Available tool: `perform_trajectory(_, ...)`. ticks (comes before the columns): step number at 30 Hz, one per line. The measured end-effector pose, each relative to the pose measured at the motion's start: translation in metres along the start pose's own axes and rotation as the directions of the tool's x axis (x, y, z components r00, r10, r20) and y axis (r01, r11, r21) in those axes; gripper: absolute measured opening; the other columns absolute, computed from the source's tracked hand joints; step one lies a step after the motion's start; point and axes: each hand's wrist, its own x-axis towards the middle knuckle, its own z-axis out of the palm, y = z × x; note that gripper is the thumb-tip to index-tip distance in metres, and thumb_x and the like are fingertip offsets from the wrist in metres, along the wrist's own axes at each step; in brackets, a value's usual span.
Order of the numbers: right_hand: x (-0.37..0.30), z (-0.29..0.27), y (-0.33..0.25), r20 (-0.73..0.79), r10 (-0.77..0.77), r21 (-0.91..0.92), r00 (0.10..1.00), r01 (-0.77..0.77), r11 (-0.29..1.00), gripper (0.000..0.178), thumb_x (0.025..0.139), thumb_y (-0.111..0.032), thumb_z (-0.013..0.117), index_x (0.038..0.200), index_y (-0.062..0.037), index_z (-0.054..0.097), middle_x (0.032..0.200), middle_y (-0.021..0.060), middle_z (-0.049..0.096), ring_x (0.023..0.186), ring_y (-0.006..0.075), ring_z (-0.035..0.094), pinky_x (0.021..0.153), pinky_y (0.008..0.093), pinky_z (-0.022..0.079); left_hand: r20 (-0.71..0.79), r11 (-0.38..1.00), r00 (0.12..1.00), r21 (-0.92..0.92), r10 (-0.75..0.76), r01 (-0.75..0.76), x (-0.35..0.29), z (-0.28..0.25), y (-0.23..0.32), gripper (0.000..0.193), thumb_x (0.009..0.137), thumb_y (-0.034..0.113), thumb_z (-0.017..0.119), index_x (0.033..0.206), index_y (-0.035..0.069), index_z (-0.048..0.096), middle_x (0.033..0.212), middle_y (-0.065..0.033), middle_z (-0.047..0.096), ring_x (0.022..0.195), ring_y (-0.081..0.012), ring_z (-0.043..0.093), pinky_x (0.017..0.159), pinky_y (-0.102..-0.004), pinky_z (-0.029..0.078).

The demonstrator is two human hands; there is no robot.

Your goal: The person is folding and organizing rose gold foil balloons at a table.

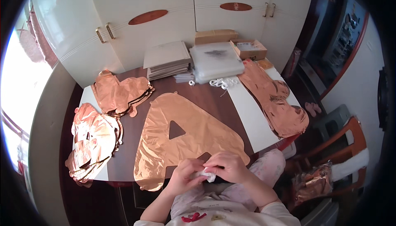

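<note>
Close to my body, at the table's near edge, my left hand [187,175] and my right hand [227,167] meet around a small crumpled white thing [210,177]. The fingers of both hands are closed on it and cover most of it; its kind is unclear, though it looks soft. A flat copper-coloured foil balloon shaped like a letter [194,123] lies just beyond my hands, wrinkled and uninflated. Its triangular cut-out shows the dark tabletop.
Foil balloon stacks lie at left [95,135], far left [119,92] and right [272,100]. Behind are grey-white boards [167,56], clear plastic bags [216,63], white coiled ribbons [224,83] and a small open box [249,50]. A wooden chair [348,143] holds bagged foil [315,184].
</note>
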Motion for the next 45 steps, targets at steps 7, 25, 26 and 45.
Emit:
perform_trajectory(7, -0.012, -0.002, 0.003, 0.073, 0.134, 0.133, 0.988, -0.142, 0.981, 0.008, 0.079, -0.008, 0.063, 0.085, -0.0048, 0.06, 0.08, 0.0065, 0.06, 0.068, 0.0205, 0.058, 0.059, 0.0291, 0.046, 0.049, 0.966, 0.986, 0.212, -0.159, 0.145, -0.006, 0.002, 0.009, 0.014, 0.069, 0.006, 0.069, 0.077, 0.002, 0.059, 0.084, -0.0092, 0.059, 0.074, -0.0198, 0.054, 0.067, -0.0298, 0.041)
perform_trajectory(25, -0.011, 0.061, -0.007, -0.055, 0.211, 0.864, 0.976, -0.059, 0.5, 0.09, 0.082, -0.07, 0.021, 0.141, -0.0076, -0.006, 0.147, 0.0151, -0.007, 0.136, 0.0253, -0.005, 0.106, 0.0437, -0.006, 0.083, 0.949, 0.969, 0.194, 0.235, -0.247, -0.003, 0.044, -0.017, 0.053, 0.088, 0.052, 0.035, 0.119, 0.012, 0.05, 0.133, -0.0229, 0.029, 0.128, -0.0528, 0.006, 0.098, -0.0652, 0.004)
perform_trajectory(26, -0.022, 0.059, -0.004, 0.017, 0.231, 0.818, 0.973, -0.146, 0.556, 0.091, 0.082, -0.07, 0.022, 0.141, -0.0065, -0.004, 0.148, 0.0109, 0.0, 0.135, 0.02, 0.0, 0.107, 0.0362, 0.002, 0.029, 0.928, 0.951, 0.215, 0.307, -0.306, 0.009, 0.042, -0.012, 0.049, 0.09, 0.047, 0.031, 0.118, 0.011, 0.049, 0.133, -0.0266, 0.026, 0.127, -0.0547, 0.008, 0.097, -0.0661, 0.004)
perform_trajectory(45, -0.045, 0.056, -0.009, 0.446, -0.023, 0.486, 0.895, -0.221, 0.845, 0.098, 0.083, -0.067, 0.027, 0.135, 0.0105, -0.003, 0.14, 0.0295, 0.013, 0.131, 0.0368, 0.019, 0.105, 0.0352, 0.02, -0.469, 0.816, 0.876, -0.547, -0.113, -0.187, 0.036, 0.017, 0.006, 0.048, 0.092, 0.024, 0.032, 0.053, 0.0, 0.048, 0.042, -0.0089, 0.046, 0.04, -0.0217, 0.044, 0.046, -0.0332, 0.04)
